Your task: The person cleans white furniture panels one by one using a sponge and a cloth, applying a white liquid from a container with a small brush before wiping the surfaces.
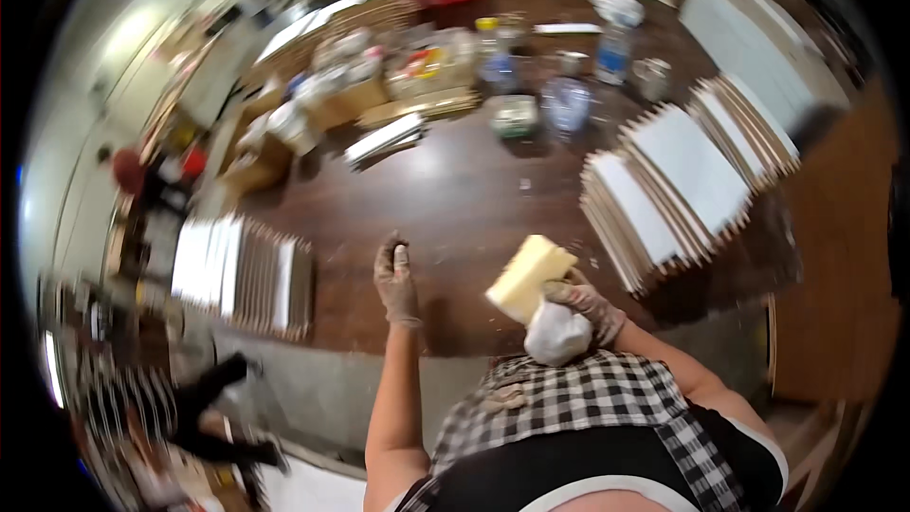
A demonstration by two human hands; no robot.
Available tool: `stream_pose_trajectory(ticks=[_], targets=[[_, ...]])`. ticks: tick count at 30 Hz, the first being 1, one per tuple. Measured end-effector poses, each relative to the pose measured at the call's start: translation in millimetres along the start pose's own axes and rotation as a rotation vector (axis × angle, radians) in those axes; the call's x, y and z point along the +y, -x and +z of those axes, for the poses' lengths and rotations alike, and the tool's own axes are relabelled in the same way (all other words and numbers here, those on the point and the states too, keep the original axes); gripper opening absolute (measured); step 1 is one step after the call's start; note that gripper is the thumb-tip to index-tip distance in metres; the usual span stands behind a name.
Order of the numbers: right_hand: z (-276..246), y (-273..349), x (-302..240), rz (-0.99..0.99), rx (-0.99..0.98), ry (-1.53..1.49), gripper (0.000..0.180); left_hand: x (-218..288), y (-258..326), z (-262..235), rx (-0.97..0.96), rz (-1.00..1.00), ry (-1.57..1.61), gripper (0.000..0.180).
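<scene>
My left hand, in a thin pale glove, hovers over the near middle of the brown table. Its fingers are curled together, with a small dark bit at the tips that I cannot make out. On the right, my right hand, also gloved, grips a pale yellow sponge-like block near the table's front edge. A bunched white cloth hangs below the block against that same hand, in front of my checked apron.
Stacked white-faced panels with brown edges stand at the right and left. Farther back are a yellow-capped bottle, a clear jar, a round tub and cardboard boxes. Another person is at the lower left.
</scene>
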State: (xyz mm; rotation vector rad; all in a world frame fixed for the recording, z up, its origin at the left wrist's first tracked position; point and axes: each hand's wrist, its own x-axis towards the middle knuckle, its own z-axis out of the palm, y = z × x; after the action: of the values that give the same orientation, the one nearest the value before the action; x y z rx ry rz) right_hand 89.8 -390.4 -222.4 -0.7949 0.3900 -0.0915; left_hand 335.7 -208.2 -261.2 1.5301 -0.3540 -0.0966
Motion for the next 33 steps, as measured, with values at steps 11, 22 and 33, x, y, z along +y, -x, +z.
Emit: stream_pose_trajectory(ticks=[11,22,33], targets=[[-118,144,8,-0.559,0.207,-0.320,0.037,104,48,243,-0.787,0.645,-0.241,0.025],[-118,195,-59,-0.779,0.438,-0.421,0.059,89,99,293,-1.204,0.941,-0.654,0.040],[-182,182,-55,-0.736,0.377,-0.103,0.066,63,119,283,-0.652,-0.037,-0.287,0.096]])
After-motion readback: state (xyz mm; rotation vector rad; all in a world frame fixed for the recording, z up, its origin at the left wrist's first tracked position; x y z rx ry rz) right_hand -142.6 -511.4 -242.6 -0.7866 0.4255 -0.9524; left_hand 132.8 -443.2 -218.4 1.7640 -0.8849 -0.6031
